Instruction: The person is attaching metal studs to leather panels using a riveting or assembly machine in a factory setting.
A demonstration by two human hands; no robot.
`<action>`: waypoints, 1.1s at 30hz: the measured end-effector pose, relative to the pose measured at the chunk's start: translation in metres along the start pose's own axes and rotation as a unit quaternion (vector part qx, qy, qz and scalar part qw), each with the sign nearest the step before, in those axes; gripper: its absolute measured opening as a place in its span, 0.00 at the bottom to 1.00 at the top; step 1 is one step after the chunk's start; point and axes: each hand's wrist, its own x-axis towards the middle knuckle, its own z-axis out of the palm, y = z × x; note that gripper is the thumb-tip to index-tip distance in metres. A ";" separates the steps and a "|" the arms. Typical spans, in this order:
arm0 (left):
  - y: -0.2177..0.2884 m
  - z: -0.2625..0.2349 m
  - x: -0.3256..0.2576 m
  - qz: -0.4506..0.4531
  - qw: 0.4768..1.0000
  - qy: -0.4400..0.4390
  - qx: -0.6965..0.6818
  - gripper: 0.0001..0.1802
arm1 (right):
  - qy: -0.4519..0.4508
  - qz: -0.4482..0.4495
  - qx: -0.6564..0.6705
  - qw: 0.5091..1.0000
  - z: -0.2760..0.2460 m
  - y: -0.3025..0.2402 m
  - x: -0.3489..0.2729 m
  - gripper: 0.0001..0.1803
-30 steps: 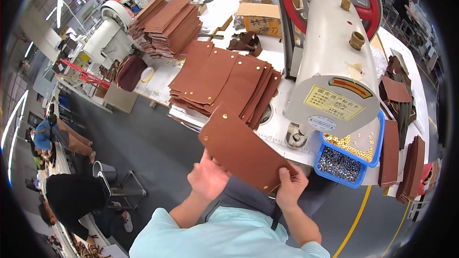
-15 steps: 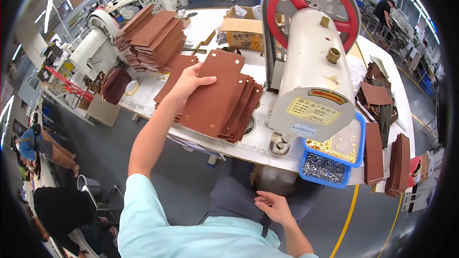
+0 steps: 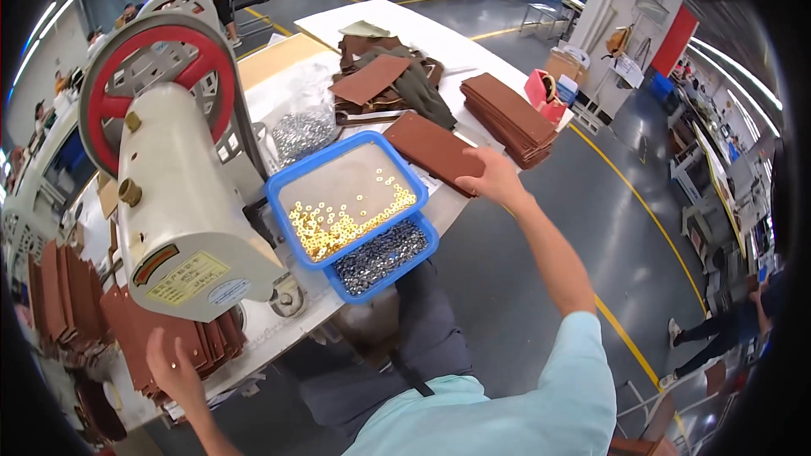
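Note:
On the far right side of the white table a brown leather panel [image 3: 427,150] lies on a low stack. My right hand [image 3: 498,181] touches its near end, thumb and fingers spread apart around the corner. At the lower left my left hand [image 3: 176,376] rests by a fanned pile of brown leather pieces [image 3: 135,333] fitted with small metal snaps. Its fingers are apart, and I see nothing gripped in them. A cream press machine [image 3: 182,203] with a red wheel partly covers that pile.
A blue tray of gold-coloured rings [image 3: 334,232] overlaps a blue tray of silver-coloured metal parts [image 3: 380,262]. Behind them are a bag of metal parts [image 3: 302,133] and a heap of leather scraps [image 3: 397,76]. Another leather stack [image 3: 511,118] lies by the table's right edge.
The view has turned right. My right hand has gone from my lap to the leather panel on the right. My left hand has slid off the middle of the left pile toward its near edge.

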 end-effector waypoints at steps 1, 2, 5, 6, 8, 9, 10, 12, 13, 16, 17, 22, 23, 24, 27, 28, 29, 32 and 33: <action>0.017 0.004 -0.013 -0.014 0.997 0.004 -0.070 0.15 | 0.007 0.006 -0.003 1.000 0.002 0.013 0.006 0.37; 0.039 0.008 -0.029 -0.028 0.990 0.008 -0.139 0.11 | -0.003 -0.004 -0.109 0.994 0.006 0.025 0.012 0.46; 0.083 0.026 -0.069 0.118 0.978 -0.068 -0.158 0.04 | -0.102 0.012 -0.203 0.974 0.008 0.050 0.024 0.63; 0.094 0.034 -0.083 0.129 0.973 -0.092 -0.168 0.04 | -0.140 0.031 -0.190 0.971 0.001 0.044 0.025 0.62; 0.125 0.035 -0.110 0.060 0.961 -0.125 -0.238 0.08 | -0.151 0.010 -0.174 0.973 0.016 0.050 0.036 0.58; 0.129 0.042 -0.126 0.010 0.954 -0.162 -0.253 0.08 | -0.171 0.009 -0.159 0.972 0.027 0.047 0.044 0.57; 0.126 0.049 -0.143 -0.043 0.937 -0.211 -0.277 0.09 | -0.196 0.014 -0.156 0.968 0.032 0.040 0.051 0.57; 0.126 0.061 -0.156 -0.089 0.909 -0.303 -0.273 0.10 | -0.228 0.042 -0.125 0.965 0.033 0.038 0.057 0.55; 0.129 0.070 -0.158 -0.065 0.900 -0.322 -0.286 0.10 | -0.215 0.029 -0.131 0.967 0.035 0.043 0.058 0.54; 0.140 0.085 -0.158 -0.166 0.842 -0.345 -0.381 0.10 | -0.209 0.065 -0.128 0.967 0.020 0.035 0.051 0.52; 0.152 0.083 -0.149 -0.116 0.852 -0.348 -0.374 0.10 | -0.215 0.059 -0.127 0.967 0.018 0.038 0.050 0.51; 0.169 0.095 -0.136 -0.050 0.861 -0.338 -0.376 0.11 | -0.220 0.063 -0.042 0.973 0.016 0.053 0.050 0.47; 0.166 0.097 -0.137 -0.074 0.860 -0.335 -0.378 0.11 | -0.220 0.068 -0.043 0.972 0.021 0.055 0.054 0.47; 0.164 0.099 -0.138 -0.095 0.858 -0.331 -0.381 0.11 | -0.222 0.067 -0.055 0.971 0.020 0.055 0.054 0.46; 0.160 0.099 -0.140 -0.114 0.858 -0.336 -0.370 0.12 | -0.204 0.064 -0.082 0.973 0.024 0.047 0.044 0.47; 0.160 0.100 -0.143 -0.096 0.859 -0.343 -0.367 0.12 | -0.216 0.050 -0.113 0.968 0.025 0.042 0.044 0.48; 0.162 0.100 -0.144 -0.071 0.858 -0.352 -0.367 0.12 | -0.224 0.041 -0.147 0.963 0.025 0.047 0.043 0.48; 0.172 0.095 -0.145 -0.069 0.850 -0.379 -0.359 0.12 | -0.237 0.067 -0.149 0.958 0.025 0.050 0.046 0.48; 0.172 0.095 -0.146 -0.068 0.850 -0.381 -0.356 0.12 | -0.237 0.069 -0.147 0.958 0.024 0.049 0.044 0.48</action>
